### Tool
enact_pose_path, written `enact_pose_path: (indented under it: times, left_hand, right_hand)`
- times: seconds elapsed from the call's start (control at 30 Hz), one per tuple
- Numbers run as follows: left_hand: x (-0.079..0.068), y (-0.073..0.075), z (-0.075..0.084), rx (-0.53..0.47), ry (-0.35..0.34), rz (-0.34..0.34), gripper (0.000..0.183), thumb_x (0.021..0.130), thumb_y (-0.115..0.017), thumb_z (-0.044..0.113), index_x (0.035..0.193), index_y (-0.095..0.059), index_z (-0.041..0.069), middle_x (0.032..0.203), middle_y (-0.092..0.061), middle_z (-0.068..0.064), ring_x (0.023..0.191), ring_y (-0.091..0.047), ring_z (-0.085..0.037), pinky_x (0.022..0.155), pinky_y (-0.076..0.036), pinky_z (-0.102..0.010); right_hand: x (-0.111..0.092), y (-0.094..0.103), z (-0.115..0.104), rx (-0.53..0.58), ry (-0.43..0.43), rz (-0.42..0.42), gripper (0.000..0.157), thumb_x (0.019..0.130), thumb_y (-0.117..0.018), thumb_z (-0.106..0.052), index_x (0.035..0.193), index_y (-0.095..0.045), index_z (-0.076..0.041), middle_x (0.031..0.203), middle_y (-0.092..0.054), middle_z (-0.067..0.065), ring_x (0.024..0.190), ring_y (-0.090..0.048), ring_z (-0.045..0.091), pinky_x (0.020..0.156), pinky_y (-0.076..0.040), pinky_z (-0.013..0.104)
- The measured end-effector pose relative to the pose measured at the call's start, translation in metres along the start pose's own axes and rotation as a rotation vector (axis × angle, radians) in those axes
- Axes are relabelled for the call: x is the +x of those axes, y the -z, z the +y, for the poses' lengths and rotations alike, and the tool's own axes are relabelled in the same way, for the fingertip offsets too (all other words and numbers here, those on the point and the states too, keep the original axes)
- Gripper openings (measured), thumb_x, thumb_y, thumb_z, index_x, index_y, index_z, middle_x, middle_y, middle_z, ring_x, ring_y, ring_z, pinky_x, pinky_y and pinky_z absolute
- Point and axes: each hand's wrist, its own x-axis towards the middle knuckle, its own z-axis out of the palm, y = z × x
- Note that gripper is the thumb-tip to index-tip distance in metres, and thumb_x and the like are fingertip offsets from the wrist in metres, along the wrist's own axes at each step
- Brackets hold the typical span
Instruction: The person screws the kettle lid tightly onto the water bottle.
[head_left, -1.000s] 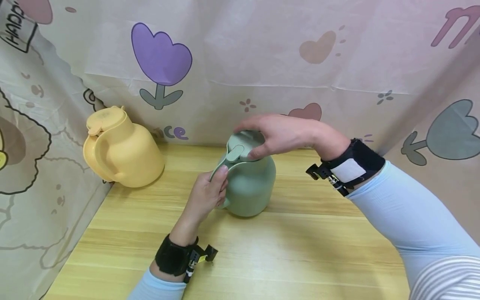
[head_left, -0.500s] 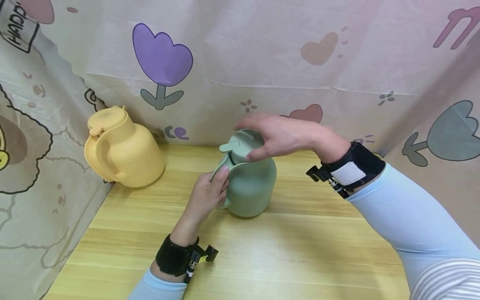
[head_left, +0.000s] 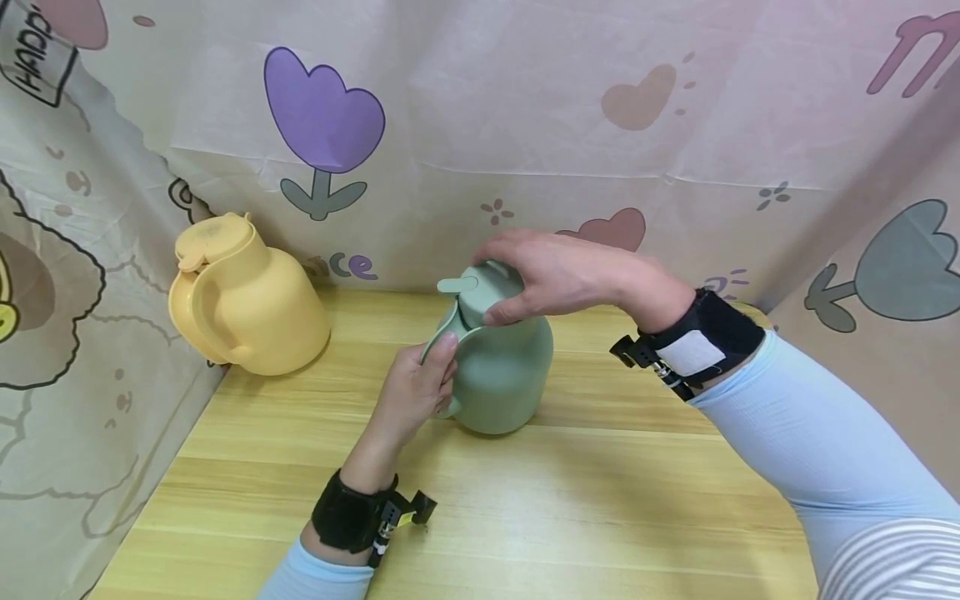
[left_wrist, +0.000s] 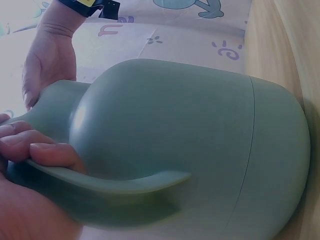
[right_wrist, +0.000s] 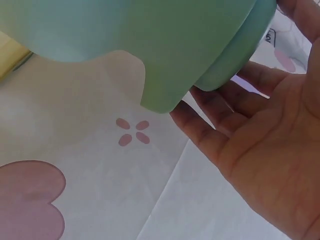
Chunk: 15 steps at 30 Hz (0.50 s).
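Observation:
A sage-green insulated jug (head_left: 504, 379) stands upright on the wooden table. My left hand (head_left: 411, 385) grips its handle (left_wrist: 120, 186); in the left wrist view the fingers wrap round the handle's upper part. From above, my right hand (head_left: 558, 271) holds the round lid (head_left: 487, 293), thumb on the near side and fingers over the far side. The lid's tab (head_left: 456, 285) points left, out of line with the handle. In the right wrist view the fingertips (right_wrist: 190, 117) reach the lid and the rim near the spout (right_wrist: 162, 95). The inside of the jug is hidden.
A yellow jug (head_left: 258, 308) of similar shape stands at the table's left rear, its lid on. Behind and at the sides hangs a printed cloth (head_left: 480, 100). The wooden table (head_left: 540, 517) extends in front of the green jug.
The lid has turned under my right hand: its tab has swung clockwise, from over the handle to pointing left. My left hand and the jug's body have stayed in place.

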Motion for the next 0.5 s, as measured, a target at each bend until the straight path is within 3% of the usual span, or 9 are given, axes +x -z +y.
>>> enact_pose_path:
  times: [0.23,0.5]
  left_hand:
    - [-0.0006,-0.0003,0.0006,0.001,0.006,0.005,0.057,0.101,-0.045,0.044,0.062,-0.038,0.003,0.048,-0.036,-0.001,0.039,-0.033,-0.018,0.04,-0.029,-0.025]
    - [-0.0011,-0.0011,0.0014,-0.021,0.005,0.017,0.056,0.101,-0.046,0.041,0.06,-0.036,0.005,0.048,-0.035,0.002,0.039,-0.032,-0.016,0.039,-0.028,-0.024]
  right_hand:
    - [-0.0007,-0.0004,-0.0001,-0.006,-0.017,0.008,0.072,0.078,-0.065,-0.067,0.131,-0.049,-0.022,0.12,-0.05,-0.008,0.101,-0.049,0.012,0.082,-0.046,0.033]
    - [-0.0006,-0.0014,-0.0006,0.072,0.118,-0.037,0.068,0.079,-0.072,-0.031,0.139,-0.043,-0.015,0.131,-0.048,-0.004,0.112,-0.045,0.012,0.094,-0.043,0.034]
